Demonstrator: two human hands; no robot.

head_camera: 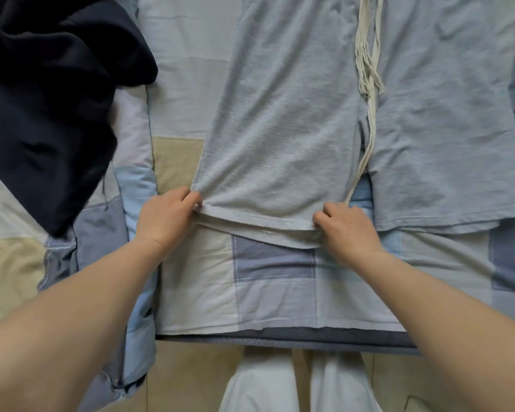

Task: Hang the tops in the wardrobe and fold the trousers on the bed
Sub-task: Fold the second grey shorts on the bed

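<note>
Bare quilt in front of the shorts leaves room; dark garment heaped far left, drawstring trailing between the legs.

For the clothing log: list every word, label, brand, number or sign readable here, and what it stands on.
None can be read. The grey trousers, their drawstring, the dark garment and the patchwork bedcover show no print, tag or logo. The left hand and right hand grip one leg's hem.

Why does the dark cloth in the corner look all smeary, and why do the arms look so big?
Head view: the dark garment is soft and blurred at the frame's edge, while the grey shorts are sharper; the wide-angle lens stretches the forearms near the bottom corners; light is even and soft, no glare.
</note>
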